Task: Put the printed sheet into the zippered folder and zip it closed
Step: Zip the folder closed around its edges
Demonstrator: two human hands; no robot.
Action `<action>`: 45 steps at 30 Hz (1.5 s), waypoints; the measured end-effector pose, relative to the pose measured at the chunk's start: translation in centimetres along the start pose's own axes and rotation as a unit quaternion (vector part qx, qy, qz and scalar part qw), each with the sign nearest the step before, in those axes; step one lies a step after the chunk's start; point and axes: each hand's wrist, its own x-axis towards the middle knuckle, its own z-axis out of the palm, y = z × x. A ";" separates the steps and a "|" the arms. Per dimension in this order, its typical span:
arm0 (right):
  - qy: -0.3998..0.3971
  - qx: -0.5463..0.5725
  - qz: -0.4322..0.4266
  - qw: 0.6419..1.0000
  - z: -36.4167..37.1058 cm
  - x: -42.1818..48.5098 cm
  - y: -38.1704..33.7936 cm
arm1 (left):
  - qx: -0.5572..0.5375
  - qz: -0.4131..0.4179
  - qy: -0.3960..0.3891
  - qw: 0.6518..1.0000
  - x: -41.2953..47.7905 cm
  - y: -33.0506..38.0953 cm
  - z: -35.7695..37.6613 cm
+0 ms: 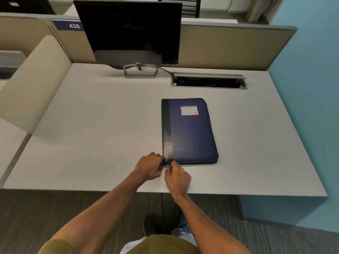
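Right of centre on the desk, the zippered folder lies flat and shut. Its lower-left corner is pinned by the left hand, while something small there, presumably the zipper pull, is pinched by the right hand. Stiff covers are judged likely.

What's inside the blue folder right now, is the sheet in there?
Cannot tell: the folder lies closed and flat on the desk, its cover hiding whatever is inside. No loose sheet shows anywhere. Both hands, left and right, work at its near-left corner.
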 end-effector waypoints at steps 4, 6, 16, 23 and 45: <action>0.010 -0.019 0.042 0.999 -1.0 0.5 1.0 | 0.010 -0.007 -0.001 1.000 -0.1 0.6 -0.1; 0.026 -0.017 0.085 0.996 -1.6 0.8 2.0 | 0.013 -0.009 0.002 1.000 -0.2 0.6 -0.1; 0.114 0.021 0.213 0.970 -6.0 2.1 10.1 | 0.012 -0.023 0.003 1.000 -0.8 -1.2 -0.3; 0.079 0.025 0.124 0.989 -8.4 2.4 13.5 | -0.008 -0.032 0.047 0.998 -0.8 -2.1 -0.5; -0.030 0.063 -0.044 0.997 -10.2 6.1 19.1 | 0.064 0.102 0.020 0.993 9.8 15.9 0.8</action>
